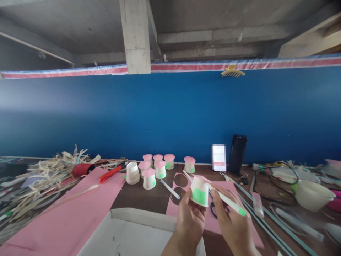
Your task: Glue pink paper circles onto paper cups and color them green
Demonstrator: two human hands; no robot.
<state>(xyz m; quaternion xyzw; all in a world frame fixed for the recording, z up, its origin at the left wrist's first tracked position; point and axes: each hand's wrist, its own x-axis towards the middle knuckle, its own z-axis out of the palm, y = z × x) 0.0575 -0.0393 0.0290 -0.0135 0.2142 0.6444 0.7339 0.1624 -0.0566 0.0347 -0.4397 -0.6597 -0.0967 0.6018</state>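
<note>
Wrapped round a small white paper cup (200,191), my left hand (189,217) holds it above the table. The cup has a pink paper piece on top and a bright green patch on its side. In my right hand (232,220) is a white marker (226,200) with a green end pointing lower right; its other end is at the cup's upper right edge. Several similar cups (149,179) with pink tops and green marks stand behind, to the left. Next to them is a plain white cup (132,173). Another pink-topped cup (189,165) stands farther right.
A white box (144,217) lies in front, beside pink paper (77,209). A capped marker (170,189) lies behind. Paper strips (61,170) and a red tool (109,174) are left. A black bottle (238,154), cables and a white bowl (313,195) are right.
</note>
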